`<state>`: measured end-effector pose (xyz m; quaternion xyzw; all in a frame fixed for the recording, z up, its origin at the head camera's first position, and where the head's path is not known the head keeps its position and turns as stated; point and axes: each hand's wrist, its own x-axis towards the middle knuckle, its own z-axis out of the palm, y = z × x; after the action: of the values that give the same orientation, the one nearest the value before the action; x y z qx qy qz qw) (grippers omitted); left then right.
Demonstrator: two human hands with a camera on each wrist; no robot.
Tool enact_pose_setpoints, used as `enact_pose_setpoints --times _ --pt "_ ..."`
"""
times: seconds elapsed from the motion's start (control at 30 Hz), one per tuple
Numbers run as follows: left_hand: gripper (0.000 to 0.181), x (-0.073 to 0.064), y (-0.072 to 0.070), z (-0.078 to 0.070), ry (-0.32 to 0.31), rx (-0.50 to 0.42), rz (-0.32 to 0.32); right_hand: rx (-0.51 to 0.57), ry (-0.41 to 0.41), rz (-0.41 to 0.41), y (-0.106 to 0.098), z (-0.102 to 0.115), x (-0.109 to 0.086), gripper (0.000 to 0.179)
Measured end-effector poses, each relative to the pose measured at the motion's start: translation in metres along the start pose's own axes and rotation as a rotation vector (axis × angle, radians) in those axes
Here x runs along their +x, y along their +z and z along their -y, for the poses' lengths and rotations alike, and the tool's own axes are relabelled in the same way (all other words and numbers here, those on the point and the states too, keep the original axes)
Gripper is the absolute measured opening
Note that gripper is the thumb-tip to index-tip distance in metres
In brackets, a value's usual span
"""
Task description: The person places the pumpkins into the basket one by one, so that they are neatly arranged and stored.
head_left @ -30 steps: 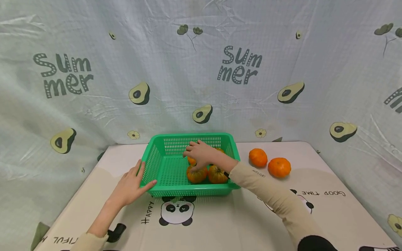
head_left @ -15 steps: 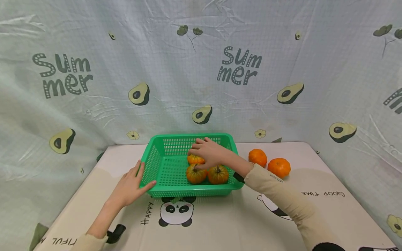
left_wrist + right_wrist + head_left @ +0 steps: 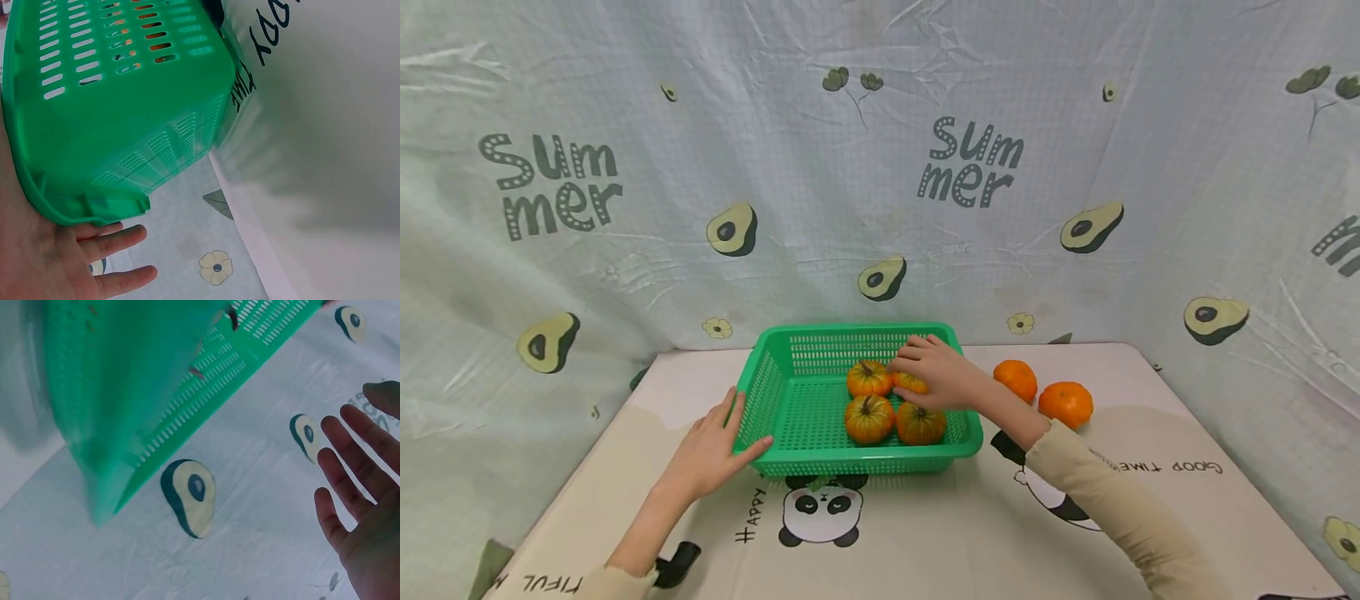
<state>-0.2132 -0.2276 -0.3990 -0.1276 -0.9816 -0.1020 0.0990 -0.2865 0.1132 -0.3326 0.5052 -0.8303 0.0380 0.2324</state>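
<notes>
A green plastic basket (image 3: 842, 458) stands on the table, with several small striped pumpkins (image 3: 869, 418) in its right half. Over the back right pumpkin (image 3: 911, 382) is my right hand (image 3: 943, 375), hiding part of it. The right wrist view shows that hand's fingers (image 3: 344, 481) extended, with nothing between them. At the basket's left rim lies my left hand (image 3: 703, 450), thumb and fingers spread. In the left wrist view the basket wall (image 3: 125, 125) rises beside the palm, and its straight fingers (image 3: 122, 281) reach past the rim.
Two bright orange, round, lumpy fruits (image 3: 1015, 381) lie on the table (image 3: 925, 533) to the right of the basket. A white cloth (image 3: 805, 183) printed with avocados hangs behind the table and along both sides.
My right hand has moved right inside the basket, from the left pumpkins to the back right one, uncovering the others. The left hand has stayed at the rim.
</notes>
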Motion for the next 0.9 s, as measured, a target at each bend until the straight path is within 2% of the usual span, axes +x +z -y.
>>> enact_pose_setpoints --times 0.27,0.5,0.73,0.9 --pt "0.087 0.002 0.001 0.002 0.013 0.004 -0.011 0.042 0.091 -0.062 0.001 -0.006 -0.030 0.015" --pt "0.088 -0.001 0.005 0.001 0.013 0.000 -0.003 0.067 0.217 -0.134 0.016 -0.017 -0.067 0.011" --pt "0.086 -0.004 0.003 0.000 0.018 -0.007 -0.026 0.024 0.372 -0.239 0.030 -0.034 -0.096 0.011" --pt "0.087 -0.003 0.003 0.001 0.009 -0.017 -0.017 -0.005 0.554 -0.281 0.040 -0.049 -0.111 0.018"
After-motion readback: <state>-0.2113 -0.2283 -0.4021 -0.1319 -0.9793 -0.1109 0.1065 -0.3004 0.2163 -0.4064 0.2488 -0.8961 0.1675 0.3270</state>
